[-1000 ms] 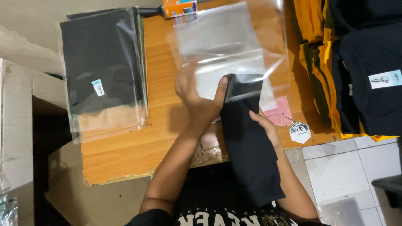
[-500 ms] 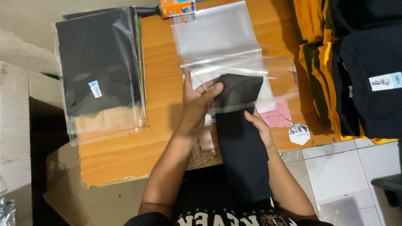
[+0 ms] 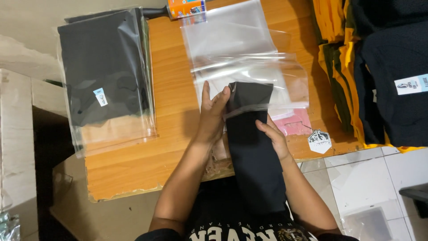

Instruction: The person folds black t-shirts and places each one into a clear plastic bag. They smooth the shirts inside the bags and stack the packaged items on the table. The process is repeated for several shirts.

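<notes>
The folded black fabric garment (image 3: 254,147) is lying lengthwise over the near edge of the orange wooden surface (image 3: 171,89), its far end sitting inside the mouth of the clear plastic bag (image 3: 240,58). The left hand (image 3: 213,116) is pinching the bag's opening against the garment's left edge, fingers extended. The right hand (image 3: 273,137) is pressing on the garment's right edge, fingers curled. A bagged black garment (image 3: 104,71) is lying far left; stacked yellow and black garments (image 3: 374,67) are lying right.
</notes>
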